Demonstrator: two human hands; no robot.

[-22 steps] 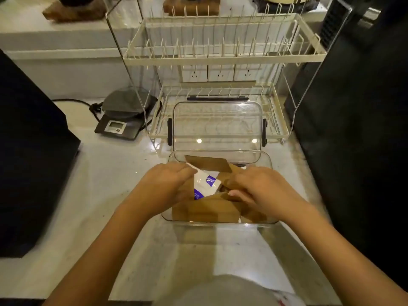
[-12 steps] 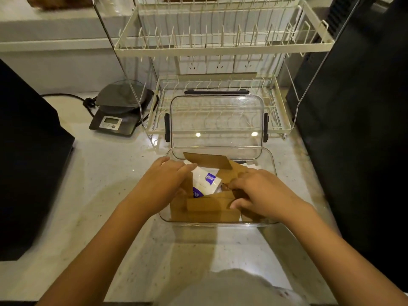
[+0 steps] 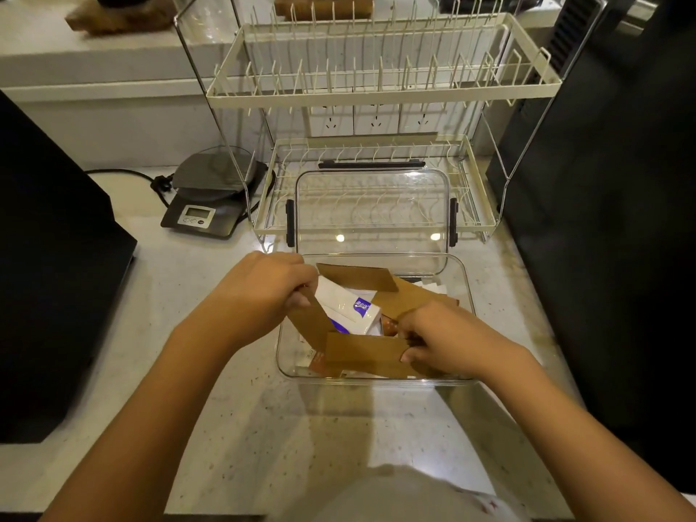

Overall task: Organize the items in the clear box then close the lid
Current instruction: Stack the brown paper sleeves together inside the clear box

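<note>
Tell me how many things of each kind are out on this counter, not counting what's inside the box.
Clear box with its lid standing open: 1
Kitchen scale: 1
Two-tier dish rack: 1
Hands reaching into the box: 2, the left hand and right hand, each gripping a brown cardboard flap
Total: 5

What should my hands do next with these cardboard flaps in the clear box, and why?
Probably press the cardboard flaps down flat. The left hand and right hand each grip one, and they stick up above the rim of the clear box around the white packet, so the open lid likely couldn't close yet.
</note>
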